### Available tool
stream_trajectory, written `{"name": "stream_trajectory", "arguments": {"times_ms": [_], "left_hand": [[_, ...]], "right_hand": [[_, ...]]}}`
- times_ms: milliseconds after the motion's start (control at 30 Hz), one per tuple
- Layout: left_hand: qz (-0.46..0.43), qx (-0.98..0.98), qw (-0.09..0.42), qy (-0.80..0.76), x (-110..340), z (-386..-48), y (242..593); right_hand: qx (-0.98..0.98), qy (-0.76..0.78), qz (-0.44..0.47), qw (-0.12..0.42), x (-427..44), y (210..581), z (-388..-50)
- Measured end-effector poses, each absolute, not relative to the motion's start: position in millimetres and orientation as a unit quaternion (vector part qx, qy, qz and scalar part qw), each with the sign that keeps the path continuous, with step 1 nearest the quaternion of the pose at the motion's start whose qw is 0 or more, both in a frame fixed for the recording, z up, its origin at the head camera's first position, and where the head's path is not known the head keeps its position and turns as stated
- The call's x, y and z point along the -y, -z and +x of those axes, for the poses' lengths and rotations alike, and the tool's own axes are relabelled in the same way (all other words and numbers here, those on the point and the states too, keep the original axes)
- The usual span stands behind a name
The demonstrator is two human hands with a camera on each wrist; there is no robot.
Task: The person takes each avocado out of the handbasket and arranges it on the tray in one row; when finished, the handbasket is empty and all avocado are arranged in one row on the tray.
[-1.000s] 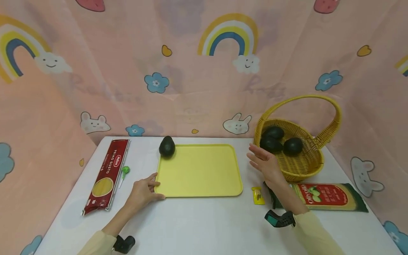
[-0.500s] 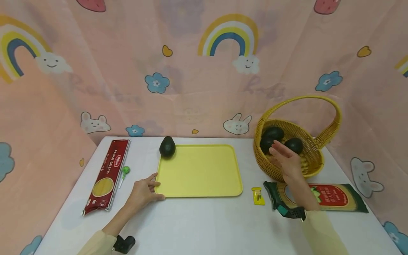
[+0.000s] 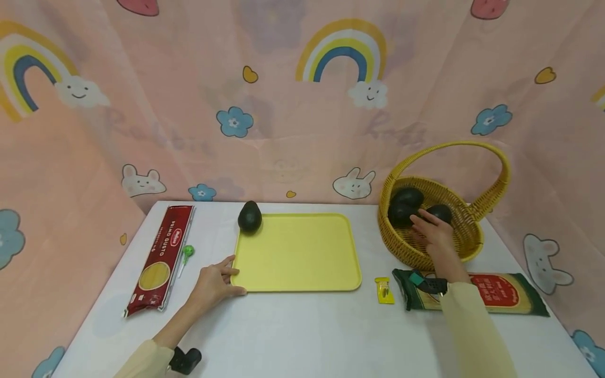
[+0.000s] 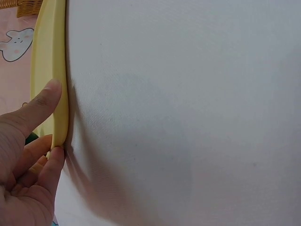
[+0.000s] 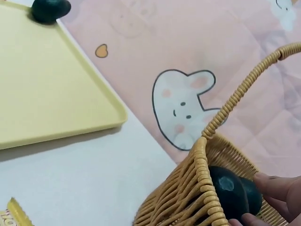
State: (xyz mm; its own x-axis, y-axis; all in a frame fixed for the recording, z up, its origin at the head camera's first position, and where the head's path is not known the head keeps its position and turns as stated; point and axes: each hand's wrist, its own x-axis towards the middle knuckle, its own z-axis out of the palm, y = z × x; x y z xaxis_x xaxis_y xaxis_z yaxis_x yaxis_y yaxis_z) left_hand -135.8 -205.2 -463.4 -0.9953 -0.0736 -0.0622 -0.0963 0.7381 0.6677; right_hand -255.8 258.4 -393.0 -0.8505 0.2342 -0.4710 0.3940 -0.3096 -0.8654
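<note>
three dark avocados (image 3: 403, 215) sit inside the yellow wicker basket (image 3: 402, 251), the right hand (image 3: 436, 239) reaching in with thumb and fingers spread apart; whether it touches one, i cannot tell. the left hand (image 3: 211, 285) pinches the yellow tray (image 3: 298, 252) by its near left corner; a fourth avocado (image 3: 249, 217) stands at the tray's far left corner.

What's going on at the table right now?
A person's left hand holds the near left corner of a yellow tray. The right hand is inside the basket, its fingers by the three avocados there; I can't tell whether it grips one. A fourth avocado sits at the tray's far left corner.
</note>
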Motion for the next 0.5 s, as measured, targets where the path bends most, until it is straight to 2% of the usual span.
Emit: {"name": "stream_trajectory", "arguments": {"times_ms": [200, 400, 500], "left_hand": [[-0.045, -0.934, 0.010, -0.355, 205.9, -136.0, 465.7], [-0.049, -0.934, 0.008, -0.353, 205.5, -136.7, 466.8], [-0.050, -0.933, 0.006, -0.355, 205.0, -136.3, 466.6]], "right_hand": [[-0.544, 0.777, 0.309, 0.067, -258.7, 395.1, -273.4], [-0.536, 0.794, 0.267, 0.104, -255.6, 388.0, -272.8], [-0.520, 0.799, 0.284, 0.099, -255.3, 391.1, -281.6]]}}
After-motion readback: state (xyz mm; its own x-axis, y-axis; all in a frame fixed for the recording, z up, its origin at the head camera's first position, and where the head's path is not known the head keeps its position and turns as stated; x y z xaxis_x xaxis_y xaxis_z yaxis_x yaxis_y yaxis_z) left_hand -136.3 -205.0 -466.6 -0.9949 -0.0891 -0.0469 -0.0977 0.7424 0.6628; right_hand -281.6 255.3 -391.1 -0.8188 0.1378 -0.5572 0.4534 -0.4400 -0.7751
